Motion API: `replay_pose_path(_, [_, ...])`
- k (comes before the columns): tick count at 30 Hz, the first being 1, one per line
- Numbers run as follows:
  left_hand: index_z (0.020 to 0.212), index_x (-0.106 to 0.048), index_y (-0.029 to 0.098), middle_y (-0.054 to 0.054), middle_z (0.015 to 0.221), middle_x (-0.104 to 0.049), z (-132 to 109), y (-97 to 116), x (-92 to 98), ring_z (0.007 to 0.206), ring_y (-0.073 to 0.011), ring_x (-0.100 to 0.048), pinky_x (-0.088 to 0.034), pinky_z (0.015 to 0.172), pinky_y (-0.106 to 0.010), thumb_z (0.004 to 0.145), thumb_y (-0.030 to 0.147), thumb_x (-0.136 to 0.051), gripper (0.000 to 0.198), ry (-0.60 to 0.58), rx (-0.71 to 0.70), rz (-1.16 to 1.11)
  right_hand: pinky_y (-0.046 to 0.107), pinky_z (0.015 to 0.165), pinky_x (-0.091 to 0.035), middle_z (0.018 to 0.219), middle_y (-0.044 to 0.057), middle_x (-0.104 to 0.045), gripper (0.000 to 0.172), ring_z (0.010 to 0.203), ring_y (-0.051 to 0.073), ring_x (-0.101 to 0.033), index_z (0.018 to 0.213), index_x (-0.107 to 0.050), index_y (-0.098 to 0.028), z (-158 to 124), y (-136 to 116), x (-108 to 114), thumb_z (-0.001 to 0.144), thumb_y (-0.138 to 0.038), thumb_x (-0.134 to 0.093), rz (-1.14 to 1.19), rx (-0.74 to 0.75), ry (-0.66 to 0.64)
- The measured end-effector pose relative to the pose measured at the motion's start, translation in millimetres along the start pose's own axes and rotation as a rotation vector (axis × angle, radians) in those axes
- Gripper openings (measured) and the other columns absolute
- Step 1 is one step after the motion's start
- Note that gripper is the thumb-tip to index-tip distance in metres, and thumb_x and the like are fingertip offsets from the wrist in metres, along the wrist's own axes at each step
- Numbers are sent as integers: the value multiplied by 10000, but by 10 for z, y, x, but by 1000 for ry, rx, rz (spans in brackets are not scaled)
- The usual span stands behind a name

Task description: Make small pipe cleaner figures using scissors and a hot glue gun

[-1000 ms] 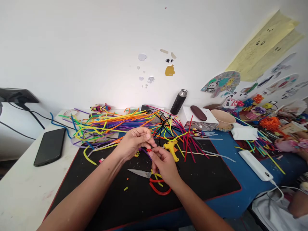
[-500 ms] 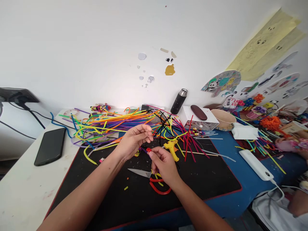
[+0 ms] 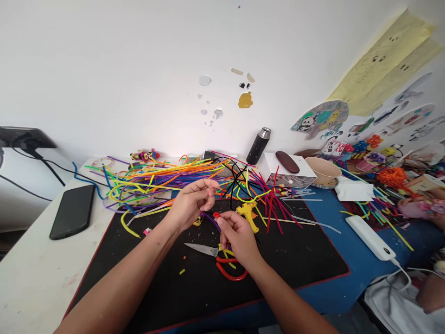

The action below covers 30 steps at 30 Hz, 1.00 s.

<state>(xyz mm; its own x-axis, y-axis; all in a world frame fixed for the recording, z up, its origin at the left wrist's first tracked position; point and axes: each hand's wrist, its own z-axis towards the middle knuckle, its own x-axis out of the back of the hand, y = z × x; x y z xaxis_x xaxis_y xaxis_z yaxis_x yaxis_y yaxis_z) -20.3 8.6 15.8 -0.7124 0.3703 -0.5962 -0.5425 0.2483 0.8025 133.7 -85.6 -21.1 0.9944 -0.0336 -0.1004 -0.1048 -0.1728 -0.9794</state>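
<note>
Where the partly blue-covered table (image 3: 340, 292) carries a black rectangular mat with red edging (image 3: 295, 262), the left hand (image 3: 193, 202) hangs above, fingers curled; whether its grip holds anything cannot be told. The right hand (image 3: 238, 235), above red-handled metal scissors (image 3: 208, 251), pinches a small bright-red piece (image 3: 216, 215) between thumb and forefinger, near the left hand.

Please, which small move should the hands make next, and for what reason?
Probably bring the left hand gently down to the small red piece. The right hand pinches this piece between thumb and finger, while the left hand is close by but not touching it. Whether the left fingertips hold anything tiny, I cannot tell.
</note>
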Motion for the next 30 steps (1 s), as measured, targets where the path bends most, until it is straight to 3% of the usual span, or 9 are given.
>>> replay_pose_path(6, [1023,-749,116,43,658,-509,-21,-8,-23,451,-49,-404,-224,462,-204,877,364,-836,300,-24,30,45,206,390,-364,448,-85,-534,467,349,98,-471,896,-657,-187,-1,18,-1,852,-643,-748,-4,-3,-8])
replay_pose_path(13, [1041,-763,133,-10,735,-635,-34,-1,-58,612,-113,-575,-421,569,-229,829,321,-889,311,-23,-7,52,211,389,-369,450,-84,-536,471,348,102,-466,885,-647,-197,-6,24,-7,845,-655,-751,5,-3,-10])
replay_pose_path(17, [1030,-772,130,-34,778,-688,-25,4,-58,686,-137,-640,-468,619,-232,787,283,-924,325,-37,-47,67,212,394,-370,449,-86,-529,476,352,101,-465,874,-637,-201,-18,24,-6,844,-662,-752,11,-10,-14])
replay_pose_path(30, [1029,-761,112,24,653,-520,-31,-10,-73,568,-79,-378,-244,523,-218,805,320,-869,324,6,30,66,200,384,-352,437,-85,-532,497,339,96,-456,881,-645,-195,-41,88,1,842,-679,-754,14,-12,-18])
